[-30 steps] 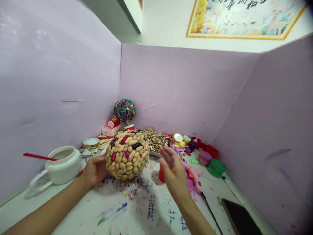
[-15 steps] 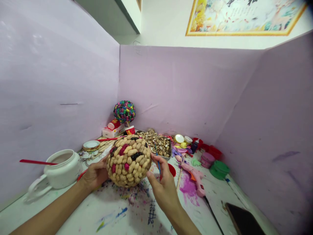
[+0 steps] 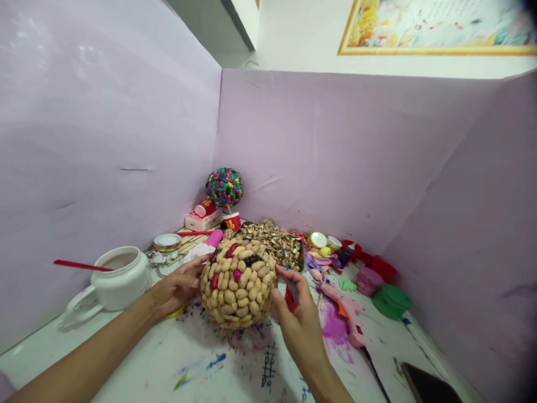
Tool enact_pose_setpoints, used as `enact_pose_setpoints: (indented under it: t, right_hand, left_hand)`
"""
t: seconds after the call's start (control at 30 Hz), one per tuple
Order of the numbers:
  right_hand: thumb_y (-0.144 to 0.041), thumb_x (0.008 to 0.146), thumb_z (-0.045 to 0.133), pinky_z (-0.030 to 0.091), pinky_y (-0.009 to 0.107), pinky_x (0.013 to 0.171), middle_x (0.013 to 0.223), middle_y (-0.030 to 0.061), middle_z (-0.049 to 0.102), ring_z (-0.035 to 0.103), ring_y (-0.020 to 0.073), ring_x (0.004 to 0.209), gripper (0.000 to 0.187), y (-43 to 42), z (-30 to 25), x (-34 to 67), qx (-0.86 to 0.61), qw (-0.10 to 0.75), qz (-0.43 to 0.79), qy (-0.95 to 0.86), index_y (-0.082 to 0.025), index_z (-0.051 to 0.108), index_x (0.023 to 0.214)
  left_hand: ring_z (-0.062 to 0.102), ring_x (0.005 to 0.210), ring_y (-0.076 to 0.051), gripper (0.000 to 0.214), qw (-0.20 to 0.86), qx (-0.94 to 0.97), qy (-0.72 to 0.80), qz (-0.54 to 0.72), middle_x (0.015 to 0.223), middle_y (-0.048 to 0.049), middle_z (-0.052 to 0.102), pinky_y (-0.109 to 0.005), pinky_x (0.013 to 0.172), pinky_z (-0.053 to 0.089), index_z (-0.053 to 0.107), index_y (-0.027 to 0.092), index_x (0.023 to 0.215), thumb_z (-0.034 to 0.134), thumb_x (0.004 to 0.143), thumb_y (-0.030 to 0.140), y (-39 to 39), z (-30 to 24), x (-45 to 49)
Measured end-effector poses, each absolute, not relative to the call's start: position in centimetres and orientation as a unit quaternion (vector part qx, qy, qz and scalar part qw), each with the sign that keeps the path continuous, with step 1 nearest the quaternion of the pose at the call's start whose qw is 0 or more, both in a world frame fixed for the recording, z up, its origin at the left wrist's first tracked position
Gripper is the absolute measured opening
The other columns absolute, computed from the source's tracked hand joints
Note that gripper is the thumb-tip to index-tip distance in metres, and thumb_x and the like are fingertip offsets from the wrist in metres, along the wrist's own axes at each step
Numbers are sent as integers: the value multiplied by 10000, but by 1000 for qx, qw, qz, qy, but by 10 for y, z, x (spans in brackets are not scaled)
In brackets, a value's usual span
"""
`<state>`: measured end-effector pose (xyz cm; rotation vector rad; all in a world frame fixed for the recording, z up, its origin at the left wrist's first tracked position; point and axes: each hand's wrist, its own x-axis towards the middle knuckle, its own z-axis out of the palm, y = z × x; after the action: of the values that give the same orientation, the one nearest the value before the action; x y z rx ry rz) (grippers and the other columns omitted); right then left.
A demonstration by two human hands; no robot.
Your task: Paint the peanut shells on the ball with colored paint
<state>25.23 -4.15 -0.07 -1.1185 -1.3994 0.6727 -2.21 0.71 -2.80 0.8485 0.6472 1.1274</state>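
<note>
A ball covered in peanuts in their shells (image 3: 239, 294) is between my two hands, low over the table. Most shells are plain tan; a few are painted magenta or black, mainly toward the top. My left hand (image 3: 181, 285) grips its left side, some fingertips hidden behind it. On the right, my right hand (image 3: 297, 305) presses thumb and fingertips against the ball and also holds a thin blue paintbrush (image 3: 291, 282), tilted upward. Behind the right fingers, a small red container (image 3: 289, 298) is partly hidden.
A white pot (image 3: 119, 282) with a red stick stands left. Behind the ball are a tray of shells (image 3: 272, 240) and a multicoloured ball (image 3: 224, 186) on a stick in a red cup. To the right lie a pink glue gun (image 3: 346, 313), paint tubs (image 3: 391, 301) and a phone (image 3: 428, 385).
The peanut ball has turned slightly, its painted shells shifting upward. My left hand has shifted its hold on the side. The whole view has swung a little left.
</note>
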Motion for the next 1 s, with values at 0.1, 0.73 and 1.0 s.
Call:
enact_pose_setpoints:
  t: [0.1,0.73,1.0]
  right_hand:
    - [-381,833,617,527,394,908,1234,113,686,638,265,1152,309,-43,3,253,-488,578,266,-598,-220,591,1096]
    - [-384,959,496,429,424,1087,1474,115,505,457,242,1381,323,-51,-16,251,-454,481,252,-706,-270,457,1258]
    - [-296,970,478,519,374,1002,1418,117,565,544,231,1309,269,-54,-12,249,-442,468,136,-753,-254,481,1236]
  left_hand:
    - [631,1104,-293,554,738,360,269,504,1160,-109,715,-426,966,457,620,183,1186,612,643,72,5,-20,-24]
    - [382,1397,-354,700,643,402,310,573,1415,-60,582,-435,1123,321,578,278,1282,797,618,243,-9,-3,-13]
    - [379,1401,-377,847,658,434,259,558,1508,-112,486,-495,1128,344,433,240,1413,778,641,191,-9,-8,-4]
